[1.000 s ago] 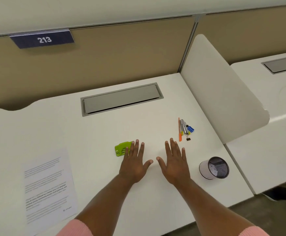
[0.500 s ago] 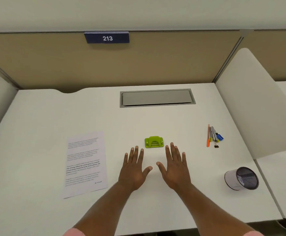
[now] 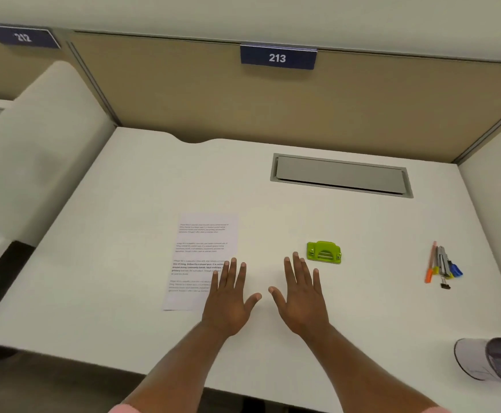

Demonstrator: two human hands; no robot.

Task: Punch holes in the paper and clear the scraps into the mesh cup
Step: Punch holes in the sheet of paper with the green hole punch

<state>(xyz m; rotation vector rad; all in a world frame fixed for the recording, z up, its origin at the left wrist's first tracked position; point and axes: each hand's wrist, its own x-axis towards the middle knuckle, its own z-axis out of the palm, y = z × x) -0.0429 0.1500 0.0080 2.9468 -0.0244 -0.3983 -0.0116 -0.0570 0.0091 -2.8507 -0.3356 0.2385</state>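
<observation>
A printed sheet of paper (image 3: pixel 197 257) lies flat on the white desk (image 3: pixel 124 204). My left hand (image 3: pixel 230 299) rests palm down with fingers spread, its fingertips over the sheet's right edge. My right hand (image 3: pixel 301 296) lies flat beside it, fingers apart, holding nothing. A green hole punch (image 3: pixel 323 252) sits just beyond my right fingertips, not touched. The mesh cup (image 3: pixel 492 363) lies on its side at the desk's front right corner, partly cut off by the frame edge.
A bunch of pens with a binder clip (image 3: pixel 443 266) lies at the right. A grey cable flap (image 3: pixel 341 175) is set into the desk at the back. Tan partition walls and white side dividers enclose the desk.
The view has swung left, so paper, punch and cup sit further right in frame. Both hands stay flat on the desk; my left fingertips now overlap the paper's edge.
</observation>
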